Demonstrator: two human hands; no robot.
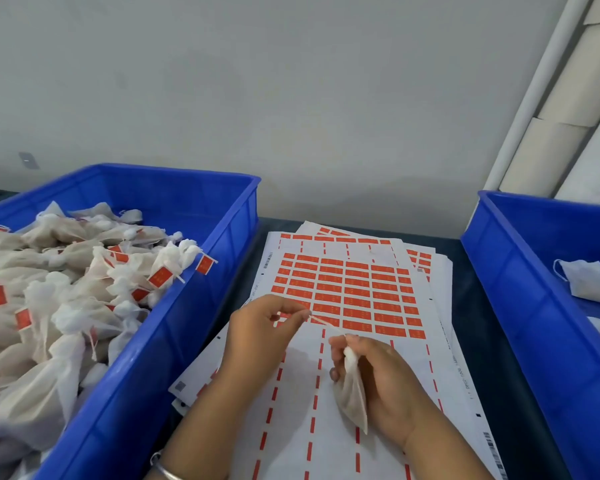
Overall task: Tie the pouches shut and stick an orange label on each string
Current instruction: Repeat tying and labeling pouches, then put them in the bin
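Pouch (352,393) in pale mesh is hanging from the right hand (381,379), low in the near middle of the scene, over the label sheets (347,289). That hand's fingers are curling round the gathered neck of the pouch, gripping it, while the body of the pouch is dangling toward the near edge. A thin string (326,323) is running taut from the neck up and to the left, where the left hand (260,334) is pinching its end between thumb and fingertips. The left wrist is wearing a metal bangle (167,471).

Beneath both hands the sheets are lying stacked on a dark table (465,306); orange labels are filling the far half of the top sheet in rows, and the near half is showing only bare backing with orange dashes.

On the left a blue bin (201,271) is holding a heap of tied pouches (66,289), many with orange tags on their strings. On the right a second blue bin (520,306) is holding a few flat, untied pouches (589,282). White pipes (534,91) are leaning against the wall at far right.
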